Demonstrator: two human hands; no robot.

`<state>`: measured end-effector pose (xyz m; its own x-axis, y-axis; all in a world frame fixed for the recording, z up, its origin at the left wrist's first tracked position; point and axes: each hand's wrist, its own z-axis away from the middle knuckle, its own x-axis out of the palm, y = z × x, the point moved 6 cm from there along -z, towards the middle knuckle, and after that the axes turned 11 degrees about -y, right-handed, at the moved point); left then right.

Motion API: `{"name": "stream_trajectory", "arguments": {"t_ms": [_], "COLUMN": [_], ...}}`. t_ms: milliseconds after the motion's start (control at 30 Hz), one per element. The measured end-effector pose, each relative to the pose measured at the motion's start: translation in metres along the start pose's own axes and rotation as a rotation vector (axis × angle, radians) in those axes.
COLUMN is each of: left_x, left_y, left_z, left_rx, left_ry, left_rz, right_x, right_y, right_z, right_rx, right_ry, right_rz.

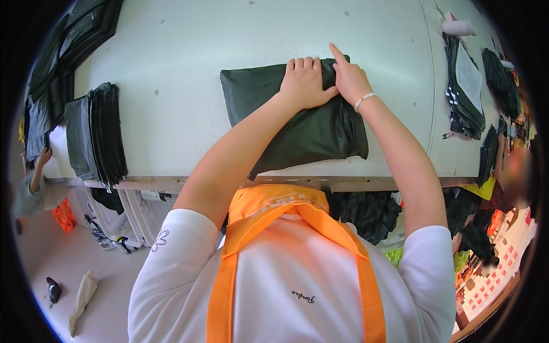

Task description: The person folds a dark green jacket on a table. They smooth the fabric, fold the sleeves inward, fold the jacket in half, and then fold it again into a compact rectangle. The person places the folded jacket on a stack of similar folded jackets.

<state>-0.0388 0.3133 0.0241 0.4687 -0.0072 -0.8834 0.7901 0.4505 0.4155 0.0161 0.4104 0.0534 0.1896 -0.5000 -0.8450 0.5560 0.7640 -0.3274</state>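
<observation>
A: What lies in front of the person?
B: A flat, folded piece of dark green, smooth fabric (314,134). It rests on the pale, smooth worktable (189,40), at the middle of the near side, with one corner reaching the front edge.

A: And the left hand (306,86)?
B: Palm down on the fabric's upper part, its four fingers close together and pointing away from the body, the thumb spread toward the other hand.

A: What about the right hand (350,81)?
B: It sits at the upper right corner, index finger stretched out past the fabric's edge. The rest bend underneath, so I cannot tell whether they clamp the cloth. A bracelet of pale beads (365,101) circles that wrist.

A: Anything around them?
B: A stack of folded black fabric pieces (94,134) stands well to the left. Far right, a white paper sheet (470,74) lies on a dark fabric bundle (466,123).
</observation>
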Motion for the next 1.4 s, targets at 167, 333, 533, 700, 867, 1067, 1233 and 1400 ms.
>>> {"name": "stream_trajectory", "arguments": {"t_ms": [167, 333, 533, 700, 867, 1067, 1233, 1400], "left_x": [0.022, 0.018, 0.013, 0.014, 0.014, 0.014, 0.011, -0.015], "left_y": [-0.033, -0.036, -0.037, -0.038, -0.035, -0.034, -0.033, 0.01], "left_z": [-0.042, -0.055, -0.058, -0.058, -0.059, -0.059, -0.06, -0.029], "left_rx": [-0.145, -0.344, -0.474, -0.481, -0.449, -0.422, -0.421, -0.216], "left_ry": [-0.121, -0.094, -0.188, -0.156, -0.149, -0.142, -0.121, -0.157], "left_rz": [0.452, 0.396, 0.422, 0.375, 0.385, 0.408, 0.309, -0.006], "right_x": [0.004, 0.004, -0.002, -0.021, -0.006, 0.018, 0.026, 0.033], "right_y": [0.009, 0.008, 0.015, 0.005, 0.035, 0.05, 0.029, 0.04], "right_z": [-0.018, -0.006, 0.002, 0.041, 0.054, 0.096, 0.086, 0.087], "right_rx": [-0.151, -0.09, -0.149, -0.191, -0.036, -0.122, 0.078, 0.179], "right_ry": [0.075, 0.221, 0.286, 0.178, -0.005, 0.372, 0.39, 0.348], "right_rz": [-0.06, -0.091, -0.098, 0.002, -0.633, -0.314, -0.076, -0.119]}}
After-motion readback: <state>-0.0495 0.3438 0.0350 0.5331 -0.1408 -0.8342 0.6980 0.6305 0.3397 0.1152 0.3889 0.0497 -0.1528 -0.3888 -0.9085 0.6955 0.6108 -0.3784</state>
